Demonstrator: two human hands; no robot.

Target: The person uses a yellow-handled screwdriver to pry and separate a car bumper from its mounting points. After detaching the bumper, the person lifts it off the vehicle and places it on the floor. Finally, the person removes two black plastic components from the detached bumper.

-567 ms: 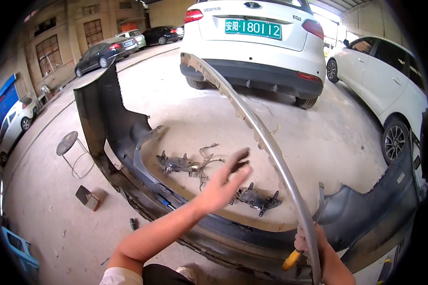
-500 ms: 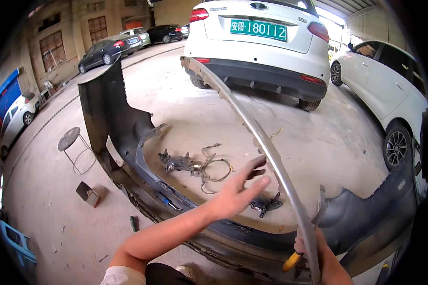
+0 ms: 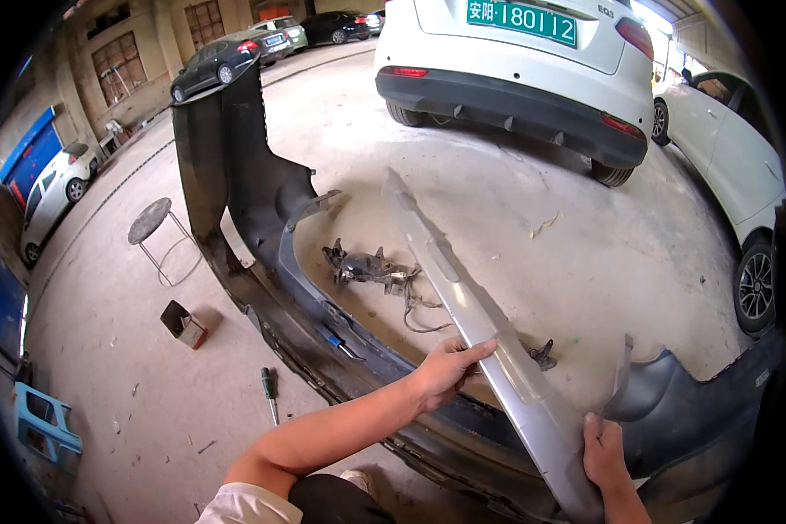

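A long silver-grey trim strip (image 3: 489, 354), curved and tapering toward its far end, slants across in front of me. My left hand (image 3: 444, 374) grips its left edge near the middle, thumb on top and fingers beneath. Closed on the right edge near the lower end is my right hand (image 3: 604, 452), its fingers partly hidden. Below the strip, a large dark bumper cover (image 3: 208, 188) rests on the floor, curving from the left round to the right. Inside its curve lie a black bracket-like part (image 3: 368, 267) and a cable (image 3: 408, 316), partly covered by the strip.
A blue-handled tool (image 3: 334, 339) lies on the bumper; a green-handled screwdriver (image 3: 268, 391) lies on the floor. Leftward are a round stool (image 3: 151, 221), a small open box (image 3: 182, 323) and a blue plastic stool (image 3: 47, 421). White cars (image 3: 515, 109) stand ahead and at right.
My left hand, open above the strip before, now grips it. The strip has turned to show its broad face. The yellow handle by my right hand no longer shows. The view has shifted.
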